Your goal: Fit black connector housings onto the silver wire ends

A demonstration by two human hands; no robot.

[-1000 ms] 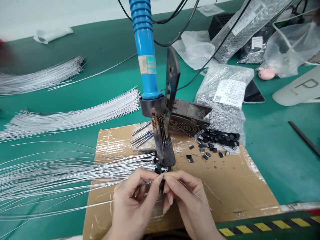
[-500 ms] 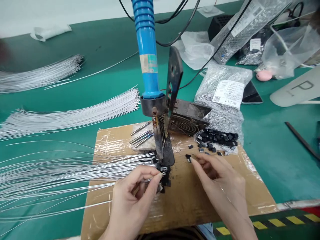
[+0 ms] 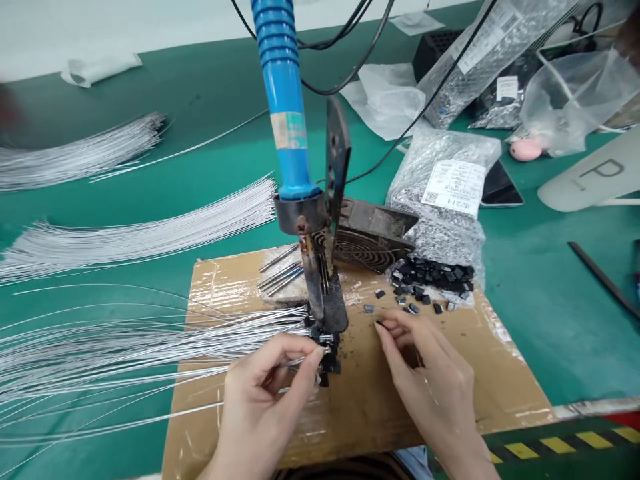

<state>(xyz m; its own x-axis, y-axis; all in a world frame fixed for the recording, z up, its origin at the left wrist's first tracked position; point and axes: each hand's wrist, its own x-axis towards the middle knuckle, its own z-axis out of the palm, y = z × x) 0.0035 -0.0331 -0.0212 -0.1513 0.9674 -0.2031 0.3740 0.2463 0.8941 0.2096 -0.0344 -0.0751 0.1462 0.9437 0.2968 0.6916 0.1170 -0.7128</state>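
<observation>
My left hand is closed in a pinch on the end of a thin white wire, just in front of a blue-handled soldering iron held tip-down in a metal stand. Beside those fingertips lie several wire ends with black pieces on them. My right hand pinches a small black piece, mostly hidden by thumb and forefinger, a little above the cardboard. Close to its fingertips lies a loose small piece, with more scattered behind.
Bundles of white wires stretch across the left of the green table. Metal rods lie behind the wire ends. A pile of small black pieces spills from a labelled bubble-wrap bag. A phone rests farther right.
My right hand has shifted slightly left and toward me, with a small black piece now between its fingertips. My left hand has stayed nearly still, pinching the wire.
</observation>
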